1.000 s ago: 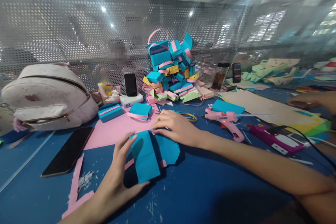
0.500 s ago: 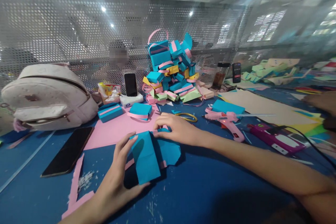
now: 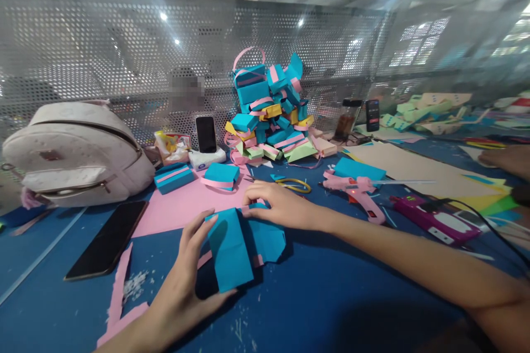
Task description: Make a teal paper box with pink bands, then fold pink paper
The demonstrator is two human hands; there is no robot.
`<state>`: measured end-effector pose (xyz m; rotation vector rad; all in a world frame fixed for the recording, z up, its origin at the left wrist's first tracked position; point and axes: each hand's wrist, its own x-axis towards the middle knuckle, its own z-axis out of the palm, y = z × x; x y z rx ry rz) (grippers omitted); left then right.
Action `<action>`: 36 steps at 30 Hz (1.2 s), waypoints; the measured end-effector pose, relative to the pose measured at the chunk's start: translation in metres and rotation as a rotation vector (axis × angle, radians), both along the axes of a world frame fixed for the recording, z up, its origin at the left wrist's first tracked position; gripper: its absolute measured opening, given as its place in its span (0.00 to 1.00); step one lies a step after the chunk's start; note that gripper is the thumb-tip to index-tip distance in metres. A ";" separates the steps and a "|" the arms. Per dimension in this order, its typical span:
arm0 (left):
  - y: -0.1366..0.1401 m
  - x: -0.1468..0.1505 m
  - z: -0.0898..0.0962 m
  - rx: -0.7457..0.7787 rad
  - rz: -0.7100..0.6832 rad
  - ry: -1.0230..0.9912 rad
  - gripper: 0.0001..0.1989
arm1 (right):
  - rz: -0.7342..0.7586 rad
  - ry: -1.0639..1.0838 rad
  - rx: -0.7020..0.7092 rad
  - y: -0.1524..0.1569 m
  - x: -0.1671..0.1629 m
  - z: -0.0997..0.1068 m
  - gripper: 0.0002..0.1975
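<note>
A partly folded blue paper box (image 3: 230,251) with pink strips stands on the blue table between my hands. My left hand (image 3: 188,278) grips its left panel, fingertips on the upper edge and thumb at the lower corner. My right hand (image 3: 275,207) pinches the far top edge, where a flap with cut corners spreads to the right. Behind my hands, two finished-looking blue paper boxes with pink bands, one on the left (image 3: 174,177) and one nearer the middle (image 3: 221,176), rest at a pink sheet (image 3: 165,212). Yellow-handled scissors (image 3: 296,183) lie beyond my right hand.
A pink glue gun (image 3: 360,190) and a purple power strip (image 3: 434,218) with a cable lie at right. A phone (image 3: 107,240) and a white backpack (image 3: 78,154) are at left. Stacked paper boxes (image 3: 265,116) stand behind. Another person's hand (image 3: 507,160) is at far right.
My hands and the blue paper box hold almost the same pose. At the far right, the other person's hand has shifted slightly.
</note>
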<state>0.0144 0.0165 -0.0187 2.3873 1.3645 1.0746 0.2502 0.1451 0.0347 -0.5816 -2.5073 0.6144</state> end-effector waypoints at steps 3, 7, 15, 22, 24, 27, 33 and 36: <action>-0.001 0.000 0.000 -0.007 -0.004 -0.006 0.47 | -0.001 -0.003 -0.022 -0.001 0.000 0.000 0.12; -0.001 0.002 0.001 -0.012 -0.016 -0.005 0.46 | -0.017 0.000 0.016 -0.002 -0.001 -0.001 0.12; -0.001 0.003 0.003 -0.009 -0.028 0.001 0.46 | -0.027 -0.011 0.136 -0.008 -0.002 0.002 0.11; -0.001 0.001 0.000 -0.011 -0.041 0.003 0.46 | -0.023 -0.004 0.156 -0.009 -0.002 0.000 0.08; -0.001 0.001 0.000 -0.006 -0.031 -0.001 0.46 | -0.016 0.014 0.122 -0.006 -0.002 -0.002 0.09; 0.000 0.002 0.003 -0.007 -0.012 -0.007 0.47 | -0.006 0.042 0.045 -0.002 -0.002 -0.004 0.11; 0.000 0.004 0.007 -0.019 0.002 -0.007 0.46 | -0.044 0.028 -0.021 -0.002 -0.002 -0.004 0.15; 0.000 0.003 0.005 -0.016 -0.004 -0.008 0.45 | -0.031 0.035 -0.038 -0.003 -0.002 -0.004 0.16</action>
